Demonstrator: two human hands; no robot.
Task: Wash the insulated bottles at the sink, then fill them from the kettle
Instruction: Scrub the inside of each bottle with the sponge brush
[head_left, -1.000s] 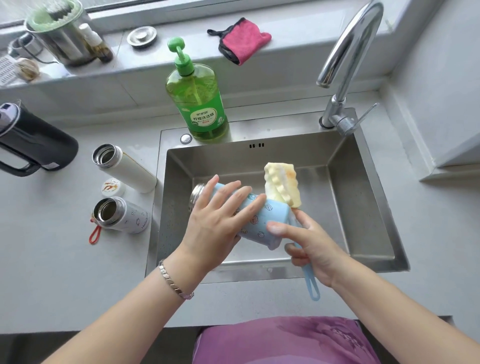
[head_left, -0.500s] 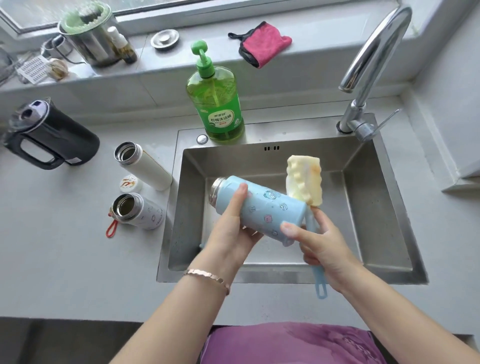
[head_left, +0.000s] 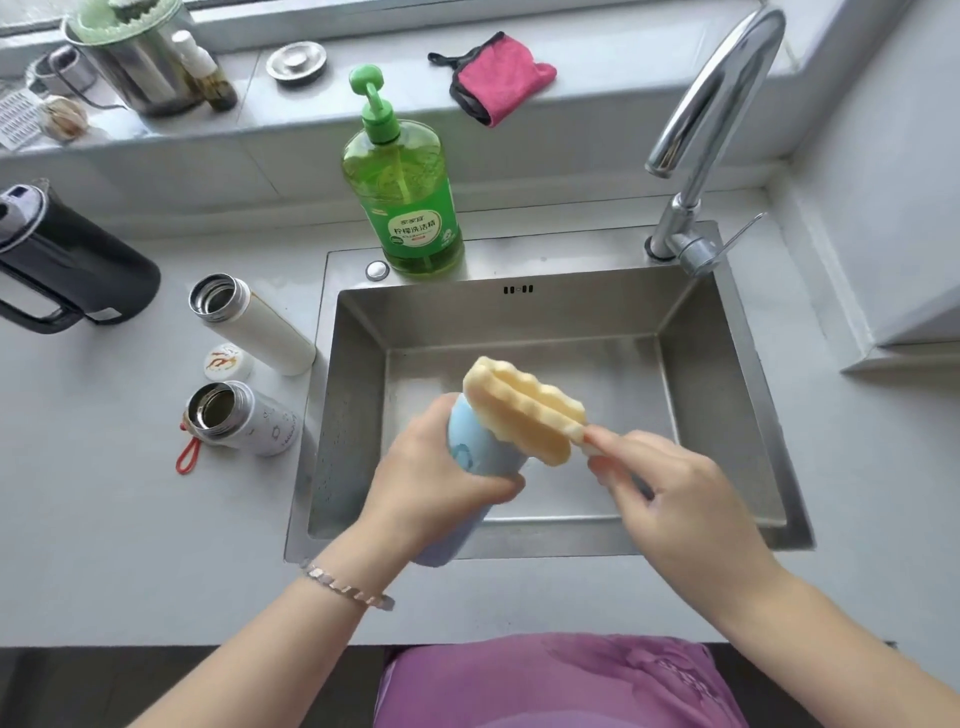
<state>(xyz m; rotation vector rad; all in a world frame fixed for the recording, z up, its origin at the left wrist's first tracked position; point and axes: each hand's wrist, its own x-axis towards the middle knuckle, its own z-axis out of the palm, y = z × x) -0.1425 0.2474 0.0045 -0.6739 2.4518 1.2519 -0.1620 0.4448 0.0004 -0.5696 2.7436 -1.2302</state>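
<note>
Over the sink (head_left: 727, 415), the left hand (head_left: 441, 488) grips a blue bottle (head_left: 475, 449), right hand (head_left: 680, 509) pinching a sponge brush (head_left: 519, 410); wet fingers (head_left: 501, 488) could slip.

1. The left hand (head_left: 439, 480) grips a blue bottle (head_left: 475, 452) over the steel sink (head_left: 727, 395).
2. The right hand (head_left: 670, 493) pinches a yellow sponge brush (head_left: 522, 408) lying across the bottle's top end.
3. Two open bottles, one white (head_left: 254, 322) and one patterned (head_left: 244, 418), lie on the counter (head_left: 104, 493) left of the sink.

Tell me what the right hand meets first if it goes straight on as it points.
Probably the blue bottle in the left hand; the sponge brush that the right hand pinches lies against its top. Depth unclear.
</note>
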